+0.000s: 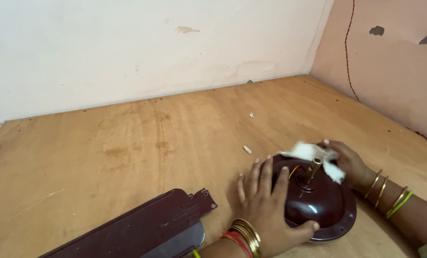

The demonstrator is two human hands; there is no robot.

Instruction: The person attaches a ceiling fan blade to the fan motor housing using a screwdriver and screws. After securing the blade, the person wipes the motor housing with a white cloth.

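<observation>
A dark maroon domed fan motor housing (318, 205) lies on the wooden tabletop (151, 138) at the lower right, with a brass shaft (313, 169) standing up from its centre and thin wires beside it. My left hand (266, 210) rests flat on the housing's left side, thumb along its front rim. My right hand (347, 162) holds a white cloth (314, 154) against the housing's far top, beside the shaft. Both wrists wear bangles.
A maroon fan blade (146, 227) with a metal bracket end lies at the lower left, over a grey piece. Two small white scraps (247, 149) lie on the wood behind the housing. Walls close the table at the back and right.
</observation>
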